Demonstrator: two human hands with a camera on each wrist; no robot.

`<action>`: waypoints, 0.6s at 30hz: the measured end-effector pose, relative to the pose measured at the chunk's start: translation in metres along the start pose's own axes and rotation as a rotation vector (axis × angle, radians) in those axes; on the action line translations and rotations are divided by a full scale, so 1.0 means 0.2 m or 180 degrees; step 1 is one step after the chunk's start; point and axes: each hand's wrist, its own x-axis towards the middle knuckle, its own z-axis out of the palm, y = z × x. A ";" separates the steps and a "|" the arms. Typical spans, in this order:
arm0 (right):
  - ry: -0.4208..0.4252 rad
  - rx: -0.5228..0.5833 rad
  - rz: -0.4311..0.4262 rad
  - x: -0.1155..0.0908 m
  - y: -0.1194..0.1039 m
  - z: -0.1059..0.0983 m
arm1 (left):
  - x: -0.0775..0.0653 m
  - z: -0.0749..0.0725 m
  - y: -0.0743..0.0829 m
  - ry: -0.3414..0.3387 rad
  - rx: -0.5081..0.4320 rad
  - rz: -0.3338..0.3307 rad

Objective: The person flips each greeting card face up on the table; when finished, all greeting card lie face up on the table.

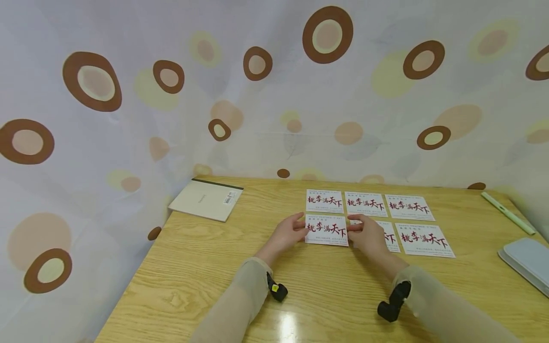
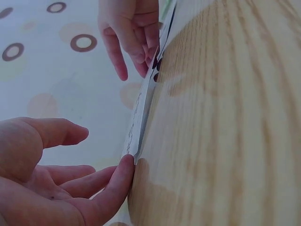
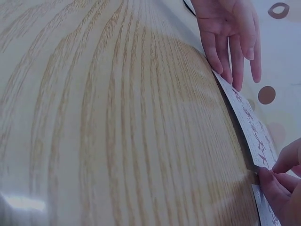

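Two rows of white cards with red Chinese characters lie on the wooden table. The front-left card (image 1: pixel 326 231) sits between both hands. At its left edge, the fingertips of my left hand (image 1: pixel 288 234) touch it, with the thumb apart from the card in the left wrist view. My right hand (image 1: pixel 369 237) touches the right edge and partly covers the front-middle card (image 1: pixel 391 237). In the right wrist view, the card (image 3: pixel 251 125) shows a dark shadow along its near edge. The back-left card (image 1: pixel 324 201) is directly behind it.
A cream notebook (image 1: pixel 206 200) with a barcode label lies at the back left. To the right are a light green stick-like object (image 1: pixel 508 213) and a pale blue case (image 1: pixel 526 262). A patterned cloth (image 1: pixel 266 105) hangs behind the table (image 1: pixel 188 281).
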 end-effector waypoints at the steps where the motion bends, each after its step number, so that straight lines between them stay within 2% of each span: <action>1: 0.0000 0.0002 0.0000 0.00 0.00 0.00 | 0.00 0.00 0.00 -0.0008 0.0009 -0.0004; 7: 0.0058 -0.0042 -0.0066 0.01 0.00 -0.01 | 0.00 0.00 0.00 -0.0013 -0.0018 -0.0016; 14: -0.0084 0.0250 0.0121 0.01 -0.01 -0.01 | -0.02 0.00 0.01 -0.0065 -0.0179 0.0041; 18: -0.0088 0.0268 0.0109 0.00 -0.01 -0.01 | -0.01 0.00 0.00 -0.0064 -0.0172 0.0044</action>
